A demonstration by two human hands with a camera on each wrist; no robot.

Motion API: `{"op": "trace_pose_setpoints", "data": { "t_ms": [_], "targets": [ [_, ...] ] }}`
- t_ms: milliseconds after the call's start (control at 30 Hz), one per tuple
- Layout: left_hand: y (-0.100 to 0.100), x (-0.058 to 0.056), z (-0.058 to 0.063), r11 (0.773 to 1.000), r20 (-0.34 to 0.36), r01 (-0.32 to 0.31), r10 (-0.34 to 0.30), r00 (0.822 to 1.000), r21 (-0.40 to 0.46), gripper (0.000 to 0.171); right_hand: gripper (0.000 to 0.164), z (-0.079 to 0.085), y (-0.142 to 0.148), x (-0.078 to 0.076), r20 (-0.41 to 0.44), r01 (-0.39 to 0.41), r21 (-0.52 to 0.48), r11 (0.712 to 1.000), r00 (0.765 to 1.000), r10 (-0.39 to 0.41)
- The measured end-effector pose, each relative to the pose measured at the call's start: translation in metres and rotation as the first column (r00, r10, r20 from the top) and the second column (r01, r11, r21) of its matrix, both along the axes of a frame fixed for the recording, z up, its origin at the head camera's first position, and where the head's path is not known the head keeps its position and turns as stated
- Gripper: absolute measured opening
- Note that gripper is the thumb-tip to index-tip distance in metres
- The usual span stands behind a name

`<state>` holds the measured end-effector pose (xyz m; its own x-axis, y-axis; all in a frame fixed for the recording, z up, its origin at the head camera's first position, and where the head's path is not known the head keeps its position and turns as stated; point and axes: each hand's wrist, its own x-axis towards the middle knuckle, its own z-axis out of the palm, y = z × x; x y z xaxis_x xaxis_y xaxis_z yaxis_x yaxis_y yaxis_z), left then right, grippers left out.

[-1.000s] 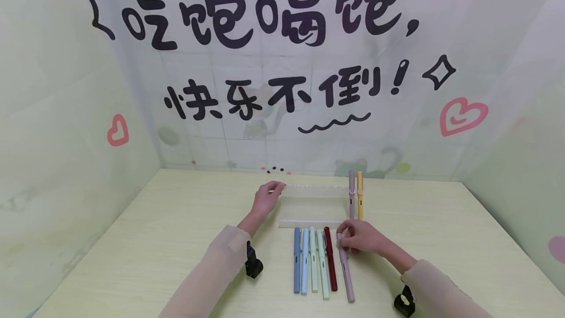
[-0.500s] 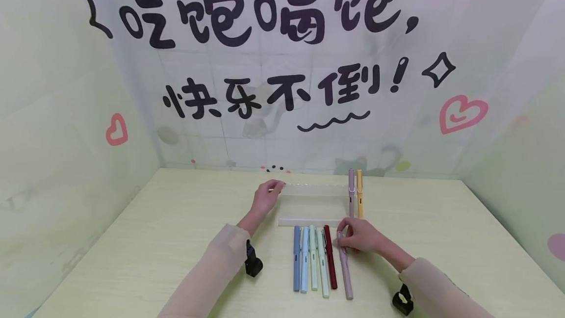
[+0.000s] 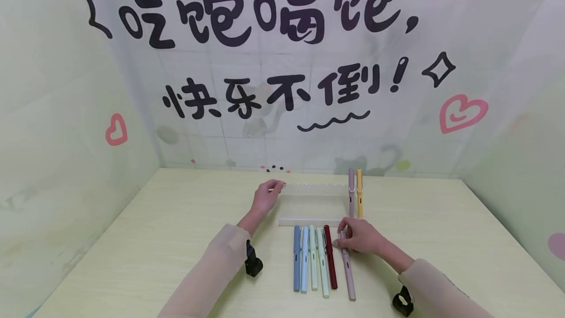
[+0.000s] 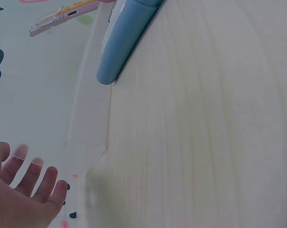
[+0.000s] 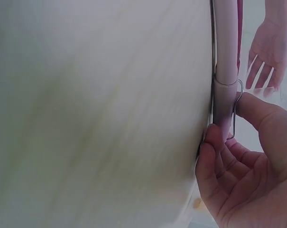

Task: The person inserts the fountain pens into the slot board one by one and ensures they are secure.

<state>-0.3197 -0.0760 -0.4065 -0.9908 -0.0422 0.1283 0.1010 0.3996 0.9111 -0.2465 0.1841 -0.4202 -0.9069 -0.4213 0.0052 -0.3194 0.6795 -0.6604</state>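
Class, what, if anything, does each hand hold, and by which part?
Left hand: clear rack, by its left end. Right hand: lying purple pen, by its cap.

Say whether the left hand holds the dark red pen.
No, the left hand grips the clear rack, and the red pen lies on the table.

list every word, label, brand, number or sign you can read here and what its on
"吃饱喝饱," in black, top line on the backdrop
"快乐不倒!" in black, second line on the same backdrop
Pens: no readable lettering; any small brand marks can't be made out
Clear rack: no readable text
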Motion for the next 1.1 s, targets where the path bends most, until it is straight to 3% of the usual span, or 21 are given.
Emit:
{"op": "trace_pose_setpoints", "data": {
  "t_ms": [267, 700, 1100],
  "targets": [
    [-0.0003, -0.0007, -0.0014, 1.0, -0.01, -0.001, 0.001, 1.0, -0.003, 0.028, 0.024, 0.0002, 0.0012, 0.0006, -0.053, -0.003, -0.005, 1.0, 0.999, 0.003],
    [-0.0007, -0.0009, -0.0018, 1.0, -0.012, 0.004, -0.004, 1.0, -0.005, 0.028, 0.022, 0.004, 0.001, 0.0024, -0.081, 0.048, -0.144, 0.988, 0.995, -0.06],
    [-0.0008, 0.0, -0.0013, 1.0, -0.011, 0.007, -0.007, 1.0, 0.005, 0.028, 0.02, 0.0051, 0.0066, -0.0036, -0.003, 0.043, -0.264, 0.964, 0.999, -0.046]
  ]
}}
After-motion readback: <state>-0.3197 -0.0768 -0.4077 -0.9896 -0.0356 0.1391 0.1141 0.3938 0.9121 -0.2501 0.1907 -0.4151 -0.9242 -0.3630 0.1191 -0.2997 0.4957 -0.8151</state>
